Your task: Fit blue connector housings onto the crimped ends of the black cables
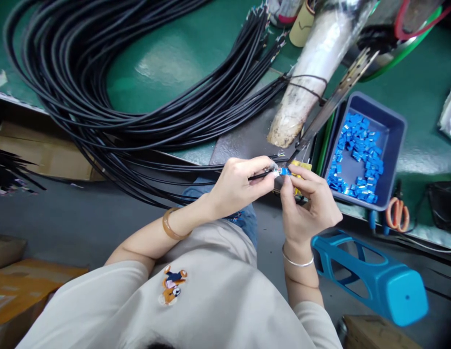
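Between thumb and finger, my left hand [243,182] pinches a black cable [260,176] close to its stripped end, where small coloured wires show. My right hand [309,196] is closed on a small blue connector [284,171], which meets the wire ends. Whether the wires sit inside the connector I cannot tell. Just behind my fingers is a yellow part [301,168], partly hidden by my right hand. A large bundle of black cables [138,126] runs from the left over the green bench to near my hands.
A grey-blue bin [394,145] with many blue connectors stands on the right. A plastic-wrapped tube [309,63] and a metal bar [334,92] slant over the bench. Orange-handled scissors [397,214] hang at the edge. A blue stool [374,276] lies below; cardboard boxes [43,150] are at left.
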`<state>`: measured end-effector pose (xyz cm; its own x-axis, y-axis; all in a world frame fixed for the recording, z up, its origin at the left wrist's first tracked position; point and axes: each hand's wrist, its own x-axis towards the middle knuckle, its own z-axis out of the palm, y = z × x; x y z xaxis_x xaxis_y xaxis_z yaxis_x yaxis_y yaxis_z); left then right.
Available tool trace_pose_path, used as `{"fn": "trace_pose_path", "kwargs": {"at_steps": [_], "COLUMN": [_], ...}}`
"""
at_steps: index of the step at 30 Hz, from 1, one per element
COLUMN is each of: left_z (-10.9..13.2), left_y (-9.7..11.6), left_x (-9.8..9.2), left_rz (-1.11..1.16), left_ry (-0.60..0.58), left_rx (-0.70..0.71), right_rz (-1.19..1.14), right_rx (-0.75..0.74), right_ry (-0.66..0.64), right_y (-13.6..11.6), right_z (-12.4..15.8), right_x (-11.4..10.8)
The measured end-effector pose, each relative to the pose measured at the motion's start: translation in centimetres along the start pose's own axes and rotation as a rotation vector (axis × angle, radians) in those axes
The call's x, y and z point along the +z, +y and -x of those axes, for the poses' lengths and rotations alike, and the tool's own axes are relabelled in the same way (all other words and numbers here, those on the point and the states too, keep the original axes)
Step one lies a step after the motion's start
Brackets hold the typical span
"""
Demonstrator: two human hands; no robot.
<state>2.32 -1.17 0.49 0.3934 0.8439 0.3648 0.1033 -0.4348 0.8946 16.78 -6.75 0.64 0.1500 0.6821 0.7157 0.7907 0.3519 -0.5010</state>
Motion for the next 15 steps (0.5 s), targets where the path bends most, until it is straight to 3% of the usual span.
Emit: {"fn": "trace_pose_path", "kwargs": {"at_steps": [6, 15], "left_z": [-0.3, -0.8], "left_y": [-0.1, 0.4], "left_x": [-0.1, -0.3], "left_rz": [0.045, 0.034], "left_ry": [-0.025, -0.009], "left_rx": [-0.063, -0.042], "right_rz": [-0.033, 0.000], "right_rx": [0.061, -0.001], "right_ry": [-0.068, -0.093], "right_y": [0.1, -0.1], "right_z": [-0.3, -1.3], "right_x": [-0.4, -0.8]}}
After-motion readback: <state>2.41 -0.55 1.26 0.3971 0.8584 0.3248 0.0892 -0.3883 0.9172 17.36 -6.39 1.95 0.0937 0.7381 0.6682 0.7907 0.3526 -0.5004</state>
